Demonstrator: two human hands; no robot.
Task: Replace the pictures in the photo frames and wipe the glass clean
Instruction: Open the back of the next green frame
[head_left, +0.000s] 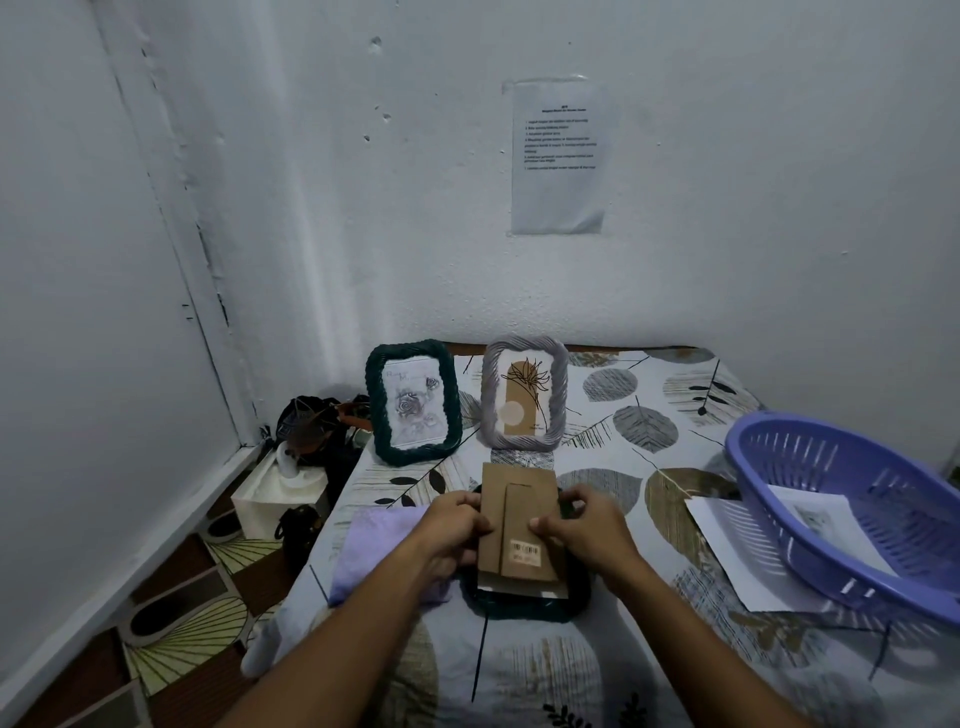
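We reach both forearms forward over the leaf-print tablecloth. Our left hand and right hand pinch the edges of the brown cardboard frame backing, lifted off the face-down dark green woven frame. Farther back two frames stand upright: another dark green woven one and a grey twisted-rim one.

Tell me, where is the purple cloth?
In the head view, the purple cloth lies on the table, left of the face-down dark green frame, partly under the left hand.

A leaf-patterned tablecloth covers the table. On it are set two upright photo frames, a face-down frame, a lilac cloth, a purple basket and paper sheets
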